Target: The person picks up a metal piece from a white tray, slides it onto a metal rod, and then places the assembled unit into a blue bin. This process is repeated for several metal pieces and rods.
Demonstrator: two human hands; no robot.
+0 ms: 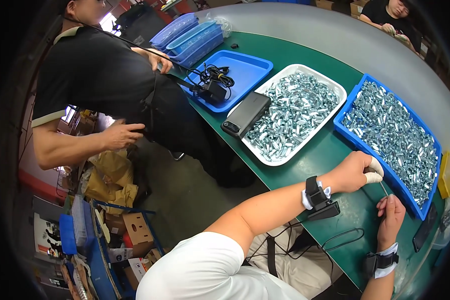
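Fingers (373, 164) of the left hand (352, 172), some sheathed in pale covers, close on the upper end of a thin rod (384, 188) at the right of the frame, while the right hand (392, 217) pinches its lower end from below. The two-ended grip seems meant to steady so slight a piece, and the covers probably spare the skin. The rod looks straight, slender and greyish; whether anything sits at its tip is hidden by the fingers. Straps hold a wristband (316, 194) on the left wrist and another wristband (380, 262) on the right.

Just beyond the hands, a blue tray (346, 129) brims with small metal parts (395, 132), presumably set there for easy reach. They are short, silvery and bluish where they catch the light, heaped every which way. A white tray (342, 96) near the centre carries a similar heap, with a dark boxy device (250, 112) lying across its left edge, perhaps parked there to be handy.

Farther out on the green table (305, 182), toward the upper centre, a second blue tray (259, 61) bears bundled black cables (217, 76), likely tied against tangling. A co-worker in a dark shirt (97, 75) stands at upper left; another person (385, 17) sits at upper right.
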